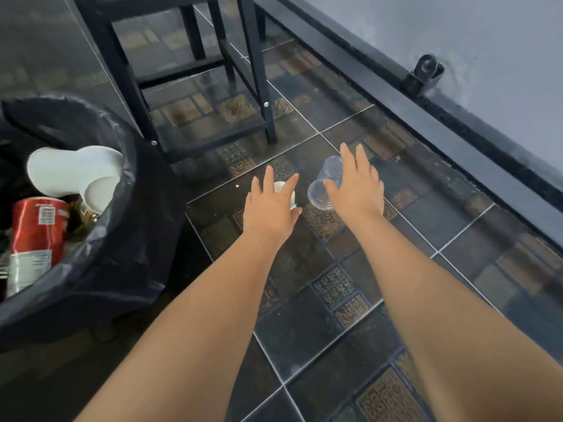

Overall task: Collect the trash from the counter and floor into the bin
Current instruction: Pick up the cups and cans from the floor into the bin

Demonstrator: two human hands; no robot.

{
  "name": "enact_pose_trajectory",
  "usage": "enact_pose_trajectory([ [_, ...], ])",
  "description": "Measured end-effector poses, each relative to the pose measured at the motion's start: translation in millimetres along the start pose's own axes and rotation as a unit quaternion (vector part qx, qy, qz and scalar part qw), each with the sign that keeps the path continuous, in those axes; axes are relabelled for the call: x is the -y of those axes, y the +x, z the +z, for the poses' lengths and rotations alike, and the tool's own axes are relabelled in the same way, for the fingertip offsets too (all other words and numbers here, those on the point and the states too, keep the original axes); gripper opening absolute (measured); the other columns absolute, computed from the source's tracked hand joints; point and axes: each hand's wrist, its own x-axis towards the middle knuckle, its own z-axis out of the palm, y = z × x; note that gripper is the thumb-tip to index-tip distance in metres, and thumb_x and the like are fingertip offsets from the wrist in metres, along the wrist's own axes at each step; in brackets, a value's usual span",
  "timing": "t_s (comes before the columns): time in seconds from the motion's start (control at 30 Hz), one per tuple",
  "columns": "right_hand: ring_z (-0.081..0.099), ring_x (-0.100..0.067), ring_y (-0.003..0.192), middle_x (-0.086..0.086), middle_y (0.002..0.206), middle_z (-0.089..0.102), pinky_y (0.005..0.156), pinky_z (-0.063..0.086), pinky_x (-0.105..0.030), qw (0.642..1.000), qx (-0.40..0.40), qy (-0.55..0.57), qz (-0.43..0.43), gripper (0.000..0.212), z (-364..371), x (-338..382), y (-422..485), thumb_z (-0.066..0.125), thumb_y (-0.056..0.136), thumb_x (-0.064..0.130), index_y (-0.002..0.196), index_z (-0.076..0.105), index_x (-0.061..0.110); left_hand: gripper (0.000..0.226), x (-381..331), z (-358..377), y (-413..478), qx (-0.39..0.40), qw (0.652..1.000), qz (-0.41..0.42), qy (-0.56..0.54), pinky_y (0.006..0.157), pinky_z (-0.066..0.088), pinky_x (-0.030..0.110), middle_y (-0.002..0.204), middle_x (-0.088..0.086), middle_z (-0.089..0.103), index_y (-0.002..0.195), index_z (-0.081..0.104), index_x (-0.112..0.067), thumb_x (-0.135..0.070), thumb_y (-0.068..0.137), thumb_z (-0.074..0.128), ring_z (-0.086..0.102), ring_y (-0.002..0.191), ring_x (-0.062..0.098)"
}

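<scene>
A small white cup [279, 187] stands on the dark tiled floor, mostly hidden under my left hand [271, 205], whose fingers are spread over it. A clear plastic cup [324, 187] lies on its side just to the right. My right hand [356, 187] hovers over it with fingers apart; I cannot tell whether it touches. At the left stands the bin [122, 226], lined with a black bag. It holds white paper cups [73, 175] and a red can [38, 233].
A black stool frame [195, 80] stands on the floor beyond the cups. A black skirting rail [426, 117] runs along the grey wall at the right, with a small black fitting [425, 71] on it.
</scene>
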Motion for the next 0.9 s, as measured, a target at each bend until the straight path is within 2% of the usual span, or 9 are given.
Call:
enact_pose_trajectory([
  [0.1,0.017,-0.03,0.147,-0.002,0.163,0.005,0.114,0.023,-0.05,0.999,0.043,-0.001,-0.009,0.068,3.9,0.1,11.6,0.054,0.097,0.036,0.153,0.017,0.03,0.056,-1.8,-1.4,-1.5,0.012,0.999,-0.01,-0.031,0.105,0.04,0.045,0.158,0.01,0.023,0.151,0.032,-0.037,-0.032,0.099,0.054,0.031,0.141,0.035],
  [0.17,0.03,-0.034,0.14,-0.004,0.16,0.018,0.109,0.03,-0.049,0.998,0.053,0.027,-0.004,0.061,6.9,1.6,11.0,0.056,0.096,0.028,0.149,0.026,0.029,0.05,-1.2,-3.7,-6.7,-0.006,0.999,-0.013,-0.042,0.092,0.047,0.042,0.145,0.01,0.034,0.144,0.04,-0.032,-0.024,0.098,0.057,0.044,0.126,0.031],
  [0.23,0.047,-0.037,0.125,-0.008,0.15,0.036,0.099,0.039,-0.048,0.998,0.035,0.055,-0.01,0.053,8.2,3.1,3.4,0.058,0.094,0.021,0.141,0.034,0.026,0.048,0.3,-5.5,-13.7,-0.019,0.998,-0.01,-0.058,0.087,0.049,0.041,0.14,0.01,0.037,0.142,0.042,-0.029,-0.021,0.097,0.058,0.048,0.12,0.03],
  [0.3,0.052,-0.037,0.117,-0.009,0.142,0.042,0.091,0.043,-0.046,0.997,0.007,0.075,-0.015,0.05,6.8,4.4,-8.2,0.059,0.093,0.02,0.137,0.037,0.025,0.049,2.8,-7.9,-21.1,-0.041,0.996,-0.007,-0.08,0.087,0.049,0.042,0.141,0.01,0.037,0.142,0.043,-0.029,-0.019,0.096,0.058,0.048,0.119,0.03],
  [0.43,0.053,-0.037,0.115,-0.009,0.139,0.044,0.086,0.046,-0.042,0.994,-0.035,0.101,-0.013,0.052,-0.3,6.9,-30.3,0.061,0.092,0.023,0.138,0.036,0.027,0.049,9.1,-20.1,-39.1,-0.111,0.986,-0.024,-0.126,0.087,0.05,0.041,0.144,0.008,0.037,0.142,0.044,-0.029,-0.02,0.096,0.059,0.047,0.12,0.028],
  [0.63,0.052,-0.035,0.117,-0.009,0.138,0.046,0.091,0.046,-0.047,0.984,-0.097,0.148,-0.032,0.057,-25.0,22.4,-58.1,0.063,0.089,0.027,0.14,0.038,0.026,0.05,17.1,-51.5,-72.2,-0.195,0.964,-0.017,-0.179,0.093,0.052,0.042,0.146,0.006,0.038,0.141,0.045,-0.028,-0.021,0.095,0.063,0.048,0.124,0.028],
  [0.9,0.051,-0.026,0.124,-0.006,0.14,0.047,0.096,0.047,-0.044,0.96,-0.185,0.188,-0.091,0.059,-74.5,82.6,-96.3,0.06,0.091,0.033,0.145,0.036,0.024,0.049,30.0,-122.2,-126.6,-0.324,0.923,0.055,-0.199,0.094,0.052,0.04,0.148,0.008,0.036,0.137,0.049,-0.023,-0.016,0.092,0.065,0.047,0.125,0.029],
])
